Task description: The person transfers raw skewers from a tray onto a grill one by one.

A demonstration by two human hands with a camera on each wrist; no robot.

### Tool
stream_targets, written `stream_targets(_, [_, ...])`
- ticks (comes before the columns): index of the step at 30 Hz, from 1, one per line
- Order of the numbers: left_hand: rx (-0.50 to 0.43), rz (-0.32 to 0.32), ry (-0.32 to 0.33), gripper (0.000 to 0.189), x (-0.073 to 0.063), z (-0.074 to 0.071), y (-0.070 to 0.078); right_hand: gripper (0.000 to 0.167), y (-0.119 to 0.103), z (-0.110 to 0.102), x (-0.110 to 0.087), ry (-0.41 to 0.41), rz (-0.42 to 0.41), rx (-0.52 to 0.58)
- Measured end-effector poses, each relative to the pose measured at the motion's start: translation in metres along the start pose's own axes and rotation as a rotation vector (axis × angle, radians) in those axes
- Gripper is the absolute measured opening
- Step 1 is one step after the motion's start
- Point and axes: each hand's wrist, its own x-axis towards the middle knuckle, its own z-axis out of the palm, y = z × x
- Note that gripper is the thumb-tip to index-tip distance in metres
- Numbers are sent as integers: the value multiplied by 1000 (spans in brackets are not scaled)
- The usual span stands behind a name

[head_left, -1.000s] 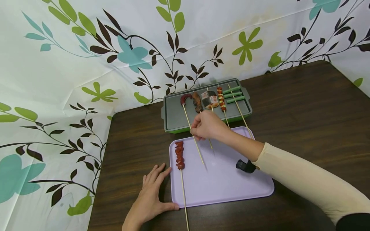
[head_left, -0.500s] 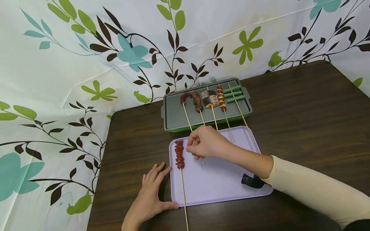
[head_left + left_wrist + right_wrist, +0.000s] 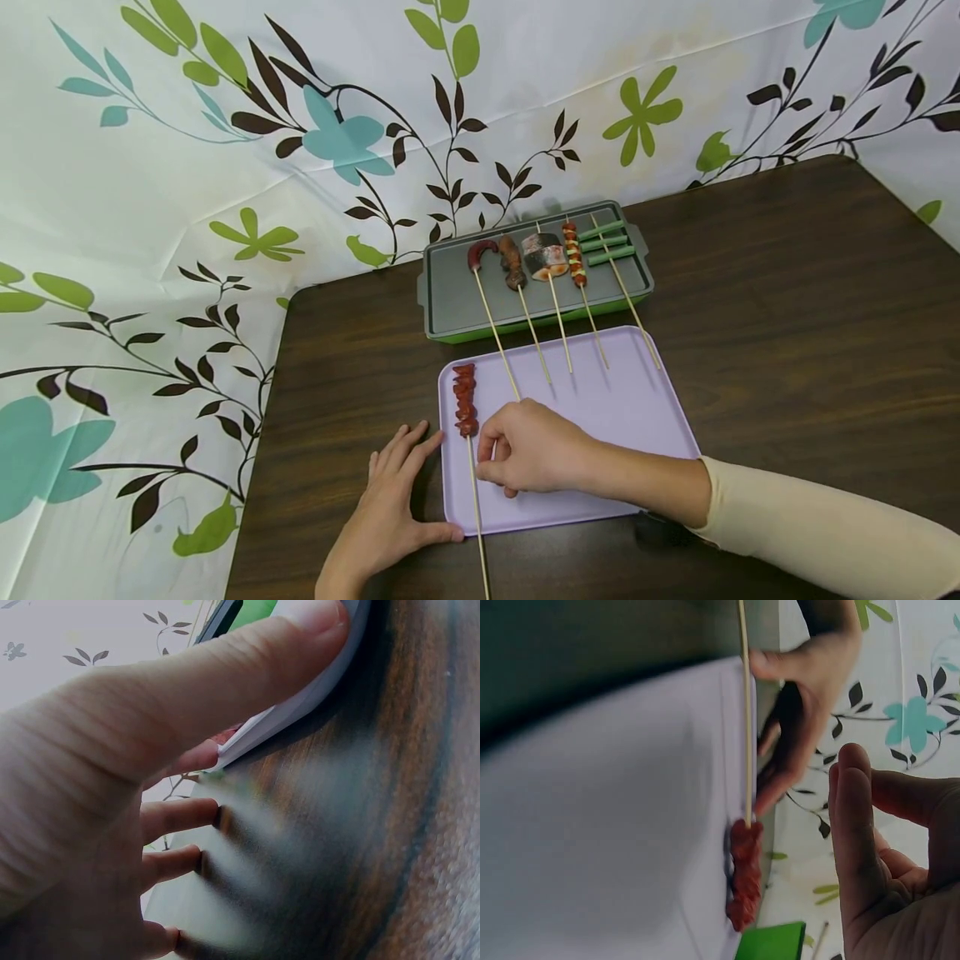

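Note:
On the lilac tray (image 3: 600, 425) lies a skewer of red meat pieces (image 3: 466, 402), its bamboo stick running out over the tray's front edge. My left hand (image 3: 386, 508) is spread at the tray's left side, thumb and index finger at the rim; the other fingertips rest on the table. Just right of that stick, over the tray, hovers my right hand (image 3: 534, 450) with thumb and fingers loosely bent. In the right wrist view the meat skewer (image 3: 745, 874) stands apart from the right hand's fingers (image 3: 851, 825), and nothing shows between them.
Behind the tray stands a green-sided grill (image 3: 457, 304) with a grey top. Several skewers lie on it: a dark red curled piece (image 3: 480, 252), brown meat (image 3: 513, 265), thick slices (image 3: 546, 255), small red pieces (image 3: 574, 254) and green sticks (image 3: 609, 243). Their stick ends overhang the tray.
My right hand has moved from the grill-side sticks down and toward the front of the tray, beside the red meat skewer. The skewers and my left hand stay in place.

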Motion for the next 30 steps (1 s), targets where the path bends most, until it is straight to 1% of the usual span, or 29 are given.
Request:
stream_targets(4, [0,6,3,115,0,0,-1,15,3,9,-5,-36,12,-6])
stream_targets(8, [-1,-6,-1,114,1,0,-1,10,8,16,-9,-56,8,-45])
stream_targets(15, [-3,-13,2,113,1,1,-1,13,18,26,-10,-24,1,-137])
stream_targets(19, [-7,-5,9,114,0,1,-1,14,23,30,-8,-8,11,-122])
stream_targets(22, [-8,3,13,114,0,2,-1,13,27,34,-6,-12,35,-56])
stream_targets(24, [-7,4,15,114,1,2,-1,11,30,38,-5,-25,72,20])
stream_targets(27, [-6,-4,8,114,1,1,0,9,33,44,-2,-59,146,212])
stream_targets(30, [-5,-10,4,113,1,1,0,9,35,49,1,-75,213,390])
